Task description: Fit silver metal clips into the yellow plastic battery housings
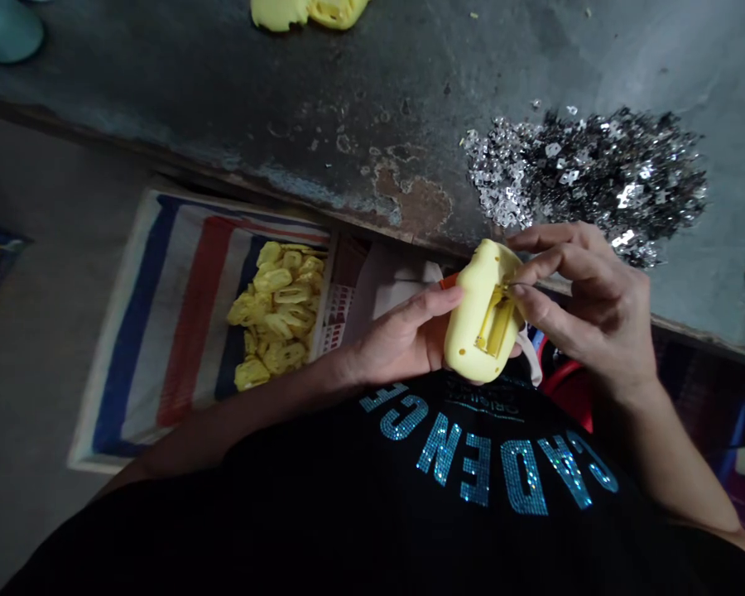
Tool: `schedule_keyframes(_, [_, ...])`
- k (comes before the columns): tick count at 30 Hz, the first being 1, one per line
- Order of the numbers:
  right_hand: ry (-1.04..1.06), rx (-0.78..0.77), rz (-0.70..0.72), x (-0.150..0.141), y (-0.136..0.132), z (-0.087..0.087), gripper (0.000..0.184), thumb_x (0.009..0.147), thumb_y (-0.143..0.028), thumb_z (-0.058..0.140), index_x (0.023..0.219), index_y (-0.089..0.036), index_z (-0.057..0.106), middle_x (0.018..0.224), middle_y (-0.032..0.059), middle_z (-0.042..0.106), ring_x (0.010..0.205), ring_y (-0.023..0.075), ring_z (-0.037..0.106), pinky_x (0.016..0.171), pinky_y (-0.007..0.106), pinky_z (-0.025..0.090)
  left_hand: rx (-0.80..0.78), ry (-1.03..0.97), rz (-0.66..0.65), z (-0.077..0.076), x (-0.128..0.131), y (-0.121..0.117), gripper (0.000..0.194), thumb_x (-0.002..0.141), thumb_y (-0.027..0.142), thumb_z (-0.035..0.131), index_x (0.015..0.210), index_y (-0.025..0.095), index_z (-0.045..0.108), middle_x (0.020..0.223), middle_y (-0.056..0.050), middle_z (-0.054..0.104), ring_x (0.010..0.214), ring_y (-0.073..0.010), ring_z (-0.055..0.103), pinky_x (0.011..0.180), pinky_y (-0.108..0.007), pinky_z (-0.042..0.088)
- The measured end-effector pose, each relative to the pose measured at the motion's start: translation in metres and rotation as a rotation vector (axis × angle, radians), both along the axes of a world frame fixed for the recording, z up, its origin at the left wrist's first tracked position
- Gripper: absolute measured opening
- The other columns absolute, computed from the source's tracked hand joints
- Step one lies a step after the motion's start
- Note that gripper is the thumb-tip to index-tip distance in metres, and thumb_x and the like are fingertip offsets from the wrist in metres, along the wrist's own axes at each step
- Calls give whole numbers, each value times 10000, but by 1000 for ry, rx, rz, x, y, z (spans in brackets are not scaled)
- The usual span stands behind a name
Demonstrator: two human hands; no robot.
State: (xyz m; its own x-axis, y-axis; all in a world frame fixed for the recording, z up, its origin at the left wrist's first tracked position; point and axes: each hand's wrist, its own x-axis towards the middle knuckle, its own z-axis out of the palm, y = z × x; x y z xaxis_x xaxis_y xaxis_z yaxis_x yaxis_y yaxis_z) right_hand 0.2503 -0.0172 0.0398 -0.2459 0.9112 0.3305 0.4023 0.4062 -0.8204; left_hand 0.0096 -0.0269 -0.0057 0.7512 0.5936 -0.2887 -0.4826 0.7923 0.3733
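My left hand (403, 335) cups a pale yellow plastic shell (479, 319) from its left side, just in front of my black shirt. My right hand (587, 298) reaches over the shell from the right, thumb and forefinger pinched at a slot in the shell's top. Whatever sits between those fingertips is too small to make out. A heap of small shiny metal clips (587, 178) lies on the worn bench just beyond my right hand.
The dark scuffed bench (323, 99) runs across the top. More yellow shells (307, 12) lie at its far edge. On the floor to the left, a striped sack (161, 331) holds several yellow plastic parts (279, 310). A red stool (564, 385) shows under my right wrist.
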Motion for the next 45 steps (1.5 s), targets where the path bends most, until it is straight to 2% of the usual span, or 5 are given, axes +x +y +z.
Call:
schedule_keyframes(16, [-307,207,-15,-3,-6,14,76,1086,-239,833,1072,-308,804,1228,42,916,1051,306,857,956,546,606,22,75,54,-3,2,0,634,912,573,1038,1418,261,820,1428,-99,880,1341,-351,844,1101,-511,741])
schedule_keyframes(22, [-283,259,-110,2,-19,12,171,1073,-191,839,1166,-334,850,1221,36,916,1032,295,860,940,520,612,-8,-49,-81,-4,-1,2,700,997,673,923,1511,229,752,1407,-165,871,1210,-377,884,807,-394,759])
schedule_keyframes(32, [-466,496,-80,3,-26,-2,295,1097,-142,780,1334,-311,822,1327,75,893,1029,294,788,893,501,541,-48,-94,-114,-7,-6,1,726,1138,567,741,1758,250,536,1366,-155,862,1208,-366,886,836,-406,763])
schedule_keyframes(39, [-222,240,-117,10,-23,-1,321,1072,-198,828,1355,-349,856,1335,67,872,1175,297,819,1028,499,648,44,-69,-117,-3,0,2,748,1027,670,889,1600,233,687,1411,-170,858,1176,-362,889,758,-362,752])
schedule_keyframes(45, [-198,1,116,16,4,10,452,1057,-411,857,1490,-311,770,1371,81,839,1185,285,819,1016,461,717,150,268,92,9,1,-6,672,917,553,1034,1485,292,790,1308,-70,899,1035,-267,892,830,-333,728])
